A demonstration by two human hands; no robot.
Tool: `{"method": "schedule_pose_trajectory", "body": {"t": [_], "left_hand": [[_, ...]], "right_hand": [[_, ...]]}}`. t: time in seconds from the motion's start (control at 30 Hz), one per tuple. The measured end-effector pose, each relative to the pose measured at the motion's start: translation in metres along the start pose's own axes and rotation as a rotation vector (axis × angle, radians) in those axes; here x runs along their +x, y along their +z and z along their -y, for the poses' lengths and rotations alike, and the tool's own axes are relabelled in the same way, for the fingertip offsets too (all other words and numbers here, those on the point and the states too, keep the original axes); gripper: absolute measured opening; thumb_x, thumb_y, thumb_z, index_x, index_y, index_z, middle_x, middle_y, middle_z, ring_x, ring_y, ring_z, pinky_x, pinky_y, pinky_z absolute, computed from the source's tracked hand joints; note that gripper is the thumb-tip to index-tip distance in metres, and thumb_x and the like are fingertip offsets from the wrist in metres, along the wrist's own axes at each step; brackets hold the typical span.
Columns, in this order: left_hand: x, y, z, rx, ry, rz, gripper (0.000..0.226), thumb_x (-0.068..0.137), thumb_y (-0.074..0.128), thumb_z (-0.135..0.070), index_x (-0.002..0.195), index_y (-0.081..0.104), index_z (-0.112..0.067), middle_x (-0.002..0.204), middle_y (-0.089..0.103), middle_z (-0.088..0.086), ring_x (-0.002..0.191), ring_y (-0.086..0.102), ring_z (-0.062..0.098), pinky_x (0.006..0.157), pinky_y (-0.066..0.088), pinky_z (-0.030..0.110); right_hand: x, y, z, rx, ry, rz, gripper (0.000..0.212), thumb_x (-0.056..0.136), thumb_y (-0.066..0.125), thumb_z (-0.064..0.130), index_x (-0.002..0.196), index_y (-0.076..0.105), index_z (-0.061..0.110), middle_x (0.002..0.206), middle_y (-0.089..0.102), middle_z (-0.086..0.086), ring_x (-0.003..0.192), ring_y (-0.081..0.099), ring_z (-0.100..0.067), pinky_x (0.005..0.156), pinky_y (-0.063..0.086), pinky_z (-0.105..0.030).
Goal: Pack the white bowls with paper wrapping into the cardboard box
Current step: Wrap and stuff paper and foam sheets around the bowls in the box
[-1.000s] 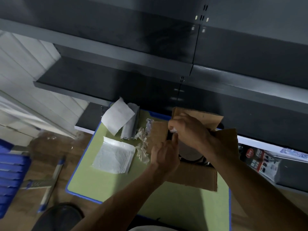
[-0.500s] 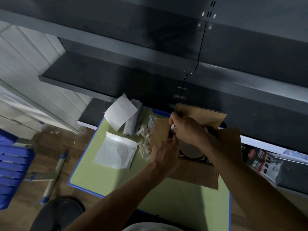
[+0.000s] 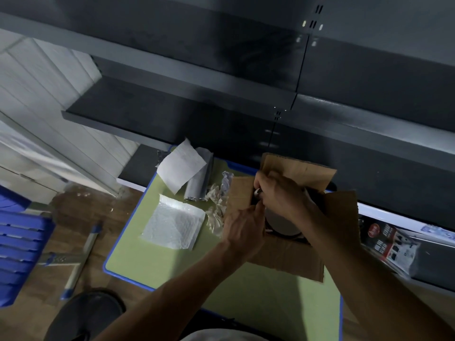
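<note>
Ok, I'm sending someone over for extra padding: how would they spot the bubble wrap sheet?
Find the blue-edged green mat below the dark shelves. Left of the open cardboard box lies the bubble wrap sheet, flat and square. Unlike the plain white paper and crumpled paper nearby, it is translucent and bubbled.

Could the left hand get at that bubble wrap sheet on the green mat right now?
Probably yes. The bubble wrap lies flat and uncovered on the mat, just left of the left hand; only crumpled paper sits between them. The hand is at the box though.
</note>
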State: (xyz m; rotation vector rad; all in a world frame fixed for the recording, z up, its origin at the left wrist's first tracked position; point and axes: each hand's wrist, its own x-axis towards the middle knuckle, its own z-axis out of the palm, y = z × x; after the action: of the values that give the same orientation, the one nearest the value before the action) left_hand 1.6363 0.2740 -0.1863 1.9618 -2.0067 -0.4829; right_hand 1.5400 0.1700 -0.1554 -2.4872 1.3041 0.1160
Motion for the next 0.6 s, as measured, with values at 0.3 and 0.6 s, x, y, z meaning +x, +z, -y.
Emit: {"method": "schedule_pose_trajectory", "body": {"t": [0.3,0.6], "left_hand": [[-0.001,0.0,0.0,-0.021,0.035,-0.05,0.041,0.099,0.037,-0.022,0.14,0.041,-0.017,0.103,0.068,0.001,0.07,0.062,0.017,0.056,0.044,0.029],[-0.002,-0.004,0.001,0.029,0.042,0.014,0.053,0.099,0.038,-0.021,0.151,0.029,-0.014,0.111,0.066,0.004,0.079,0.064,0.02,0.069,0.054,0.035]], "right_hand": [[-0.006,0.006,-0.015,0.033,0.034,-0.085,0.012,0.09,0.059,0.045,0.095,0.06,0.035,0.095,0.05,0.006,0.066,0.047,0.0,0.051,0.03,-0.016],[-0.004,0.0,-0.013,0.045,0.01,-0.057,0.013,0.094,0.056,0.034,0.102,0.065,0.03,0.101,0.062,0.003,0.081,0.056,-0.005,0.067,0.045,-0.024]]}}
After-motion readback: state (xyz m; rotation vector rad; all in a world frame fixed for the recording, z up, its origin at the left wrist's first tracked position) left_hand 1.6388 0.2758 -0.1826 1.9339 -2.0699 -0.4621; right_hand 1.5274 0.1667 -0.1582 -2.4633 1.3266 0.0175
